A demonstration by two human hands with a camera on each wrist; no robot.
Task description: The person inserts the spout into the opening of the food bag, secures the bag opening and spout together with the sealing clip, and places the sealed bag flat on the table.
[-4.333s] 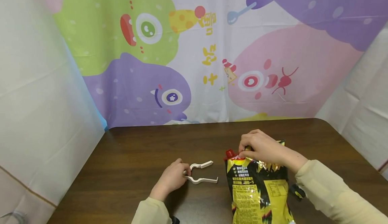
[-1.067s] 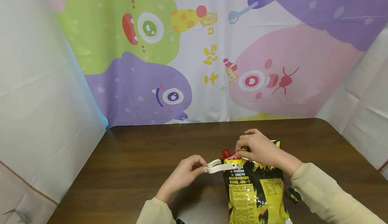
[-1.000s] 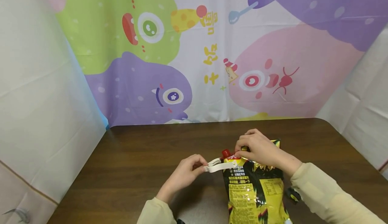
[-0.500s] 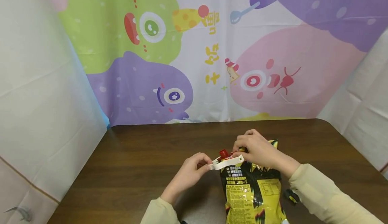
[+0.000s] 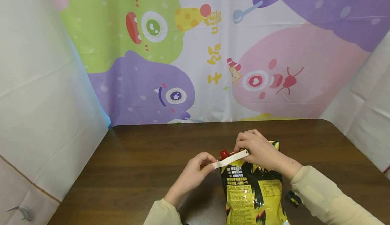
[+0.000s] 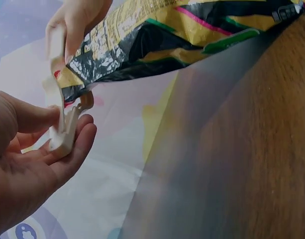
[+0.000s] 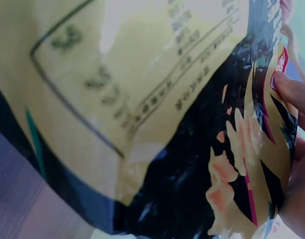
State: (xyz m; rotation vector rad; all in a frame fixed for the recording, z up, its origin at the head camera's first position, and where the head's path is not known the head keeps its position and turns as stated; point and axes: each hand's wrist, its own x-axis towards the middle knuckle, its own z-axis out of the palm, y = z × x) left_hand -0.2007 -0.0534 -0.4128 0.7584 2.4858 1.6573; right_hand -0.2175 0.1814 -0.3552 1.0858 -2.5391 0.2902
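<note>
In the head view my left hand [image 5: 195, 171] pinches the end of a white bag clip [image 5: 231, 158] between thumb and fingers. The clip lies along the top of a black-and-yellow snack bag [image 5: 243, 198], its far end reaching my right fingers. From the left wrist view, the clip [image 6: 56, 92] has one arm on each side of the bag's top edge. My right hand [image 5: 259, 150] grips the folded top of the bag; in the right wrist view its thumb [image 7: 294, 94] presses the foil. A red cap [image 5: 224, 154] pokes up behind the clip at the bag's left corner.
A brown wooden table [image 5: 137, 171] carries the bag. Beside the bag, near the right sleeve, is a small black item [image 5: 293, 198] with a yellow mark. A cartoon-print curtain [image 5: 207, 110] hangs along the back, and white cloth [image 5: 45, 83] walls the left side.
My left hand lifted the open clip from near the table and carried it right, over the bag's top edge. The clip's arms now straddle it. My right hand has kept its grip, shifting slightly left.
</note>
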